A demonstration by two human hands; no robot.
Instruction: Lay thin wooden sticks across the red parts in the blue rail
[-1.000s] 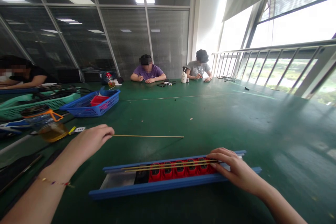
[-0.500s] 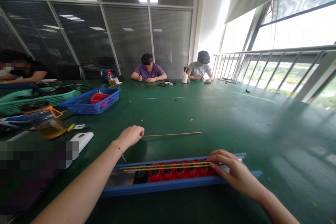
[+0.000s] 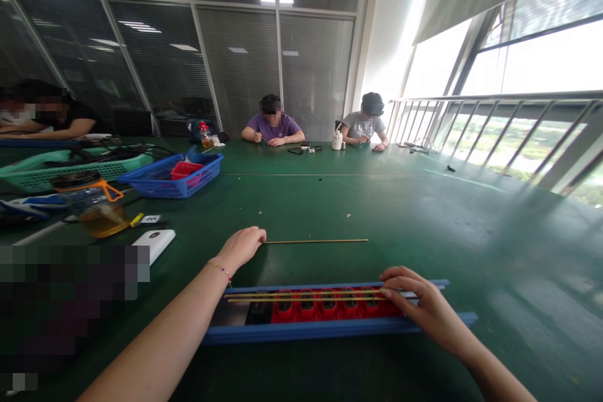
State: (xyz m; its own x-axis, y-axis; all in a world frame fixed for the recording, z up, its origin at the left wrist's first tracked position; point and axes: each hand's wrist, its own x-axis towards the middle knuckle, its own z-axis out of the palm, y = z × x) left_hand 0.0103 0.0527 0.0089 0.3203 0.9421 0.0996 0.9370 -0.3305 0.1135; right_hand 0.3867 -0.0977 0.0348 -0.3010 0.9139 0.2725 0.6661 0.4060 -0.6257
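My left hand pinches one end of a thin brass rod, which runs level to the right just above the green table. My right hand rests with curled fingers on the right end of a long blue tray. The tray holds a row of several red blocks. Two more brass rods lie lengthwise over the blocks, under the fingertips of my right hand.
At the left stand a blue basket with a red box, a green basket, a jar of amber liquid and a white device. Three people sit at the far and left sides of the table.
My left hand has carried the rod rightward and closer to the blue tray. My right hand has stayed on the tray's right end.
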